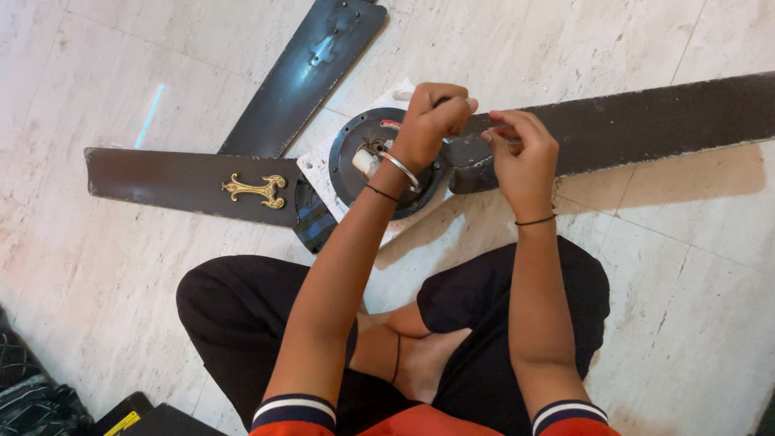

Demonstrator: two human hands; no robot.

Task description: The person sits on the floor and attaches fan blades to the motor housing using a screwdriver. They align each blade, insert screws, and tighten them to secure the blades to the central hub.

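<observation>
I sit cross-legged on the pale marble floor (662, 307) with a taken-apart ceiling fan lying in front of my knees. Farthest left lies a dark fan blade (178, 179) flat on the floor, carrying a gold ornament (258, 190) near its inner end. A second dark blade (311, 69) angles away from it toward the top edge of the floor in view. Both inner ends meet by the round dark motor plate (349, 165), which rests on a white slab (319, 165) with a striped cloth (313, 224) poking out beneath it.

My left hand (432, 121) hovers right over the motor plate, wrist wearing a metal bangle (401, 169) and a thin black thread. Its fingers (452, 109) are curled tight into a near fist, pinching something too small and too hidden for me to tell what.

Just beside it, my right hand (525, 157) sits over the inner end of the third blade (646, 121), which stretches away to the right edge. Those fingers (504, 129) are bent and pinched together at the tips, close to the left hand's; whether they hold anything I cannot tell.

At the lower left corner sits a dark case (137, 420).
</observation>
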